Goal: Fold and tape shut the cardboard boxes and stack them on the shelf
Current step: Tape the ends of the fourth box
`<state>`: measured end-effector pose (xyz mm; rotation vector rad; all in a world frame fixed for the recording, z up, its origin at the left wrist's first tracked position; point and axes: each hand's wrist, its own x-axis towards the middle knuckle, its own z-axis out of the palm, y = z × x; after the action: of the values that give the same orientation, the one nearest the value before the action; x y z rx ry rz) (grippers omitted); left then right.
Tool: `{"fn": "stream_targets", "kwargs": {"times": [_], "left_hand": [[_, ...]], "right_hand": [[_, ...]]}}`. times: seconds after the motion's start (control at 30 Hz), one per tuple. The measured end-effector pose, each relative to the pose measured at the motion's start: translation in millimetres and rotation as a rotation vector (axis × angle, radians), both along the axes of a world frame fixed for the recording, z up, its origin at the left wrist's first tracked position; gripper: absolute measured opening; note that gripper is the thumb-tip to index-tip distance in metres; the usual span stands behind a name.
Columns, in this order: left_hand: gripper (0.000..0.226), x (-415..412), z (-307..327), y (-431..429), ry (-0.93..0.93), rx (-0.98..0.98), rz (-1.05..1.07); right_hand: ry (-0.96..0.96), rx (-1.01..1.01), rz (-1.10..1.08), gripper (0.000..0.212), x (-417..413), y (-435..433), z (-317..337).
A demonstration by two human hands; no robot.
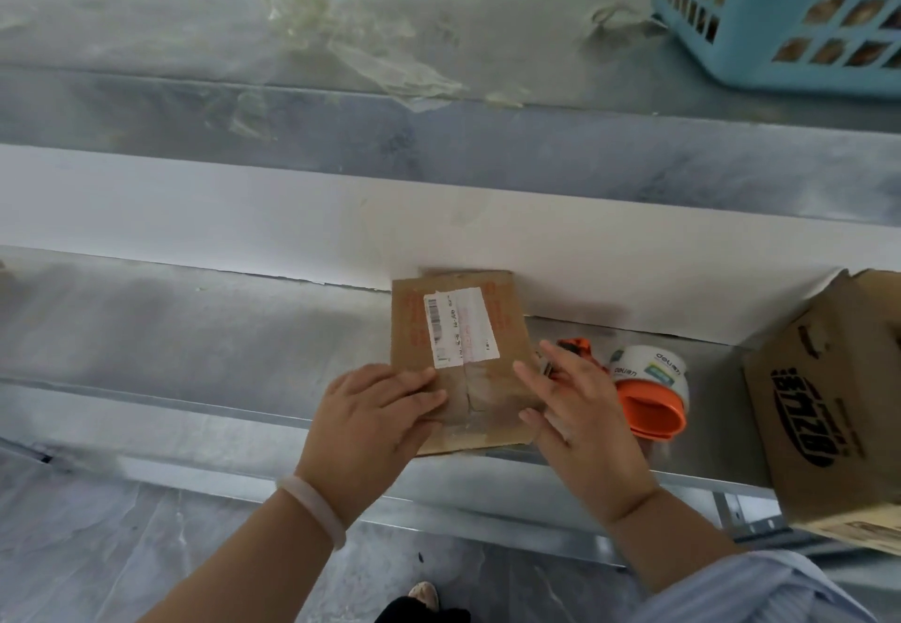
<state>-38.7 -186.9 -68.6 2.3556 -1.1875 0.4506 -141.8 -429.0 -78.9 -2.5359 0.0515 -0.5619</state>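
A small brown cardboard box (507, 330) with a white shipping label lies on the metal shelf (195, 330), its back against the white wall. My left hand (375, 417) rests on the box's near left part with straight fingers. My right hand (580, 422) lies flat against the box's near right edge, fingers straight. An orange tape dispenser (651, 393) with a white tape roll sits just right of my right hand; part of it is hidden behind the hand.
A larger printed cardboard box (829, 417) stands at the shelf's right end. On the upper shelf (439, 144) sit a light blue plastic basket (790, 12) and crumpled clear tape scraps (312, 22). Grey floor lies below.
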Motion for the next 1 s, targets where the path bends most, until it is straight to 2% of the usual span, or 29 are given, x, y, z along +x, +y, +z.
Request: {"fn": "stream_targets", "kwargs": {"times": [0.07, 0.13, 0.2, 0.27, 0.33, 0.37, 0.43, 0.47, 0.53, 0.6, 0.63, 0.7, 0.77, 0.87, 1.0], "left_hand": [[0.025, -14.7, 2.0, -7.2, -0.067, 0.032, -0.024], [0.023, -27.8, 1.4, -15.3, -0.074, 0.036, -0.037], [0.024, -40.3, 0.7, -24.3, -0.038, 0.040, -0.036], [0.027, -48.8, 6.9, -31.3, -0.021, 0.063, -0.066], [0.030, -45.0, 17.6, -32.1, -0.037, 0.063, -0.092], [0.030, -36.2, 22.0, -30.2, -0.043, 0.036, -0.076], [0.029, -7.9, 30.9, -23.6, 0.039, -0.061, 0.092], [0.033, 7.8, 35.6, -18.2, 0.138, -0.042, 0.238], [0.049, 32.3, 40.2, -5.0, 0.438, 0.137, 0.429], [0.057, 41.6, 40.7, 3.7, 0.742, 0.161, 0.372], [0.057, 40.0, 42.0, 6.1, 0.818, 0.120, 0.346], [0.057, 32.6, 43.8, 9.6, 0.831, 0.043, 0.385], [0.058, 24.1, 46.3, 10.6, 0.758, 0.052, 0.459], [0.056, 11.4, 52.0, 7.2, 0.638, 0.154, 0.517], [0.040, -0.9, 52.7, 8.7, 0.521, 0.246, 0.514]], "right_hand": [[0.004, 0.145, -0.203, 0.055, -10.0, 5.9, -0.5], [0.031, 0.441, -0.381, 0.053, -17.8, 12.5, -1.6], [0.089, 0.717, -0.458, 0.049, -18.9, 19.6, -2.1], [0.173, 0.839, -0.453, 0.062, -16.7, 25.5, -1.7], [0.235, 0.887, -0.426, 0.082, -11.0, 27.5, 0.0], [0.267, 0.888, -0.410, 0.084, -7.5, 27.5, 2.9], [0.310, 0.852, -0.365, 0.081, -1.0, 26.7, 9.2], [0.319, 0.835, -0.353, 0.080, 1.9, 25.8, 11.6], [0.314, 0.807, -0.364, 0.084, 7.9, 24.2, 14.6], [0.323, 0.789, -0.387, 0.082, 14.5, 22.3, 17.0], [0.327, 0.776, -0.391, 0.077, 17.7, 21.1, 18.2], [0.319, 0.736, -0.383, 0.062, 20.1, 23.1, 27.2], [0.305, 0.610, -0.335, 0.053, 17.3, 27.5, 36.1], [0.308, 0.194, -0.123, 0.055, 5.7, 40.7, 52.2], [0.389, -0.331, 0.175, 0.069, 3.5, 59.4, 46.2]]}}
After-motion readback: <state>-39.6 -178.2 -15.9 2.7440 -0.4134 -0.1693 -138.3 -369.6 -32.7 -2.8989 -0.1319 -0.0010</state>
